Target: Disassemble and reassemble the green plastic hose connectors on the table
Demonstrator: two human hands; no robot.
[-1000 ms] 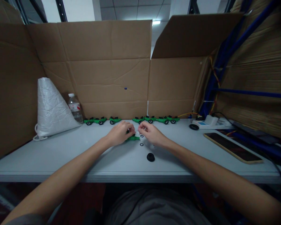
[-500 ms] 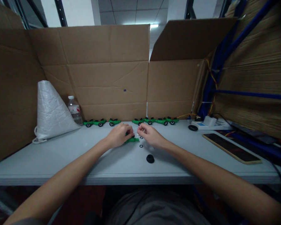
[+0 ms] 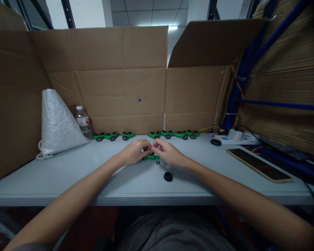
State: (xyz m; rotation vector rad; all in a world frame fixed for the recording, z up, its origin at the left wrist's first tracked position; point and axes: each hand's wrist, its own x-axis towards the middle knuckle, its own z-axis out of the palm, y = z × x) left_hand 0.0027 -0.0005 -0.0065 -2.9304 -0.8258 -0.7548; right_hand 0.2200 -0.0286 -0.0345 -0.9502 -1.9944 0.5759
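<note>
My left hand [image 3: 137, 151] is closed on a green toy car [image 3: 151, 157], whose long green body shows below its fingers. Most of the upper part of the car is covered by the fingers. My right hand [image 3: 167, 152] meets the left one at the fingertips, thumb and finger pinched together over the car. Whatever lies in that pinch is too small and covered to name. Just below the right hand, a small black ring [image 3: 158, 162] lies on the white table [image 3: 115, 184]. Nearer to me is a round black domed piece [image 3: 168, 176].
Several finished-looking green toy cars [image 3: 167, 135] line the back by the cardboard wall [image 3: 122, 90]. A silver bag [image 3: 60, 125] and a water bottle [image 3: 83, 122] stand left. To the right are a phone [image 3: 259, 165], a power strip [image 3: 234, 138] and a black disc [image 3: 216, 142].
The left hand and the green car have shifted slightly right. My right hand has come left and lower, so the fingertips of both hands now meet, covering small parts seen between them before.
</note>
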